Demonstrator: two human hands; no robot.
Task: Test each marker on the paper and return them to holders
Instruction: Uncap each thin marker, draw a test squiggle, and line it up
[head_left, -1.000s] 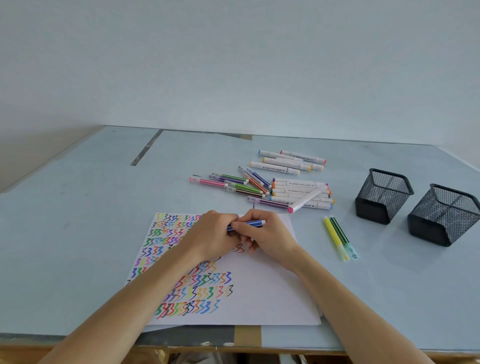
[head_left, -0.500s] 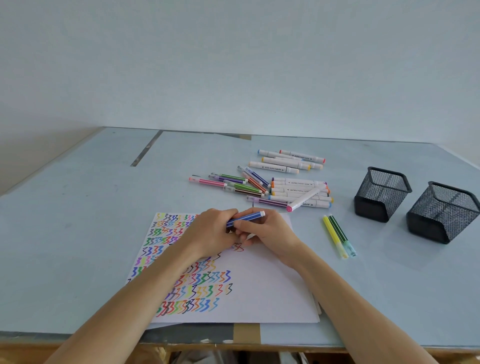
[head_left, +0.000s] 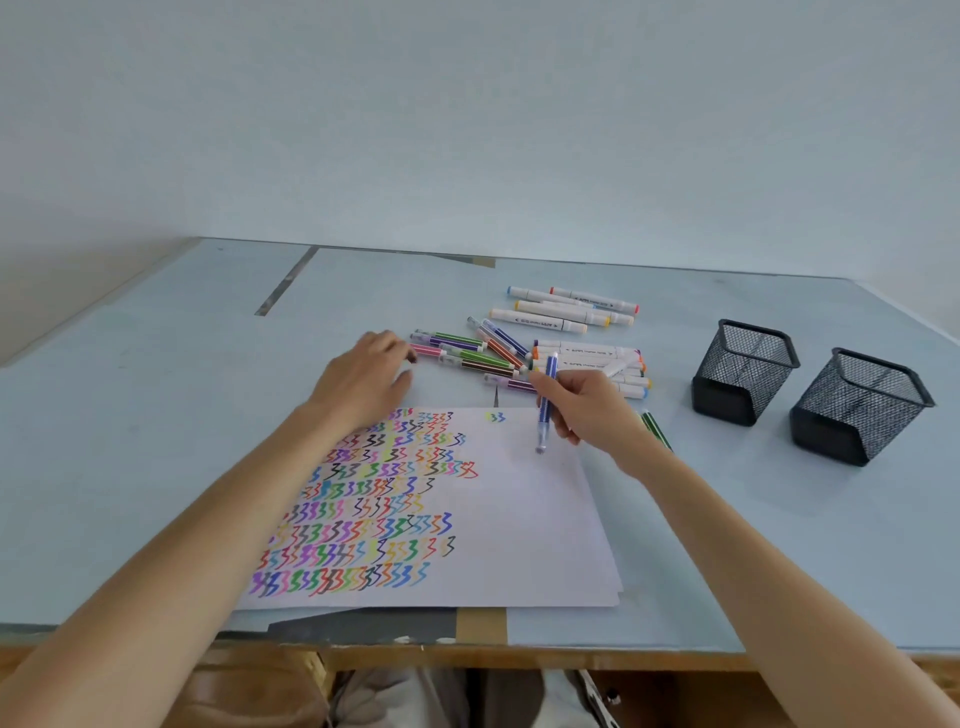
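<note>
Two mesh holders (head_left: 744, 370) right of scattered markers (head_left: 519, 353) on worktop (head_left: 156, 415); right hand (head_left: 587, 410) pinching blue marker (head_left: 546, 402) tip-down above paper (head_left: 519, 519), left hand (head_left: 363, 382) loosely spread beside pile.

I see a bright, soft picture with even light and no glare. The two black holders (head_left: 744, 370) drop only faint shadows on the table (head_left: 156, 415). The table edges bend a little (a wide lens does that). The marker (head_left: 546, 402) tip looks a bit blurry.
</note>
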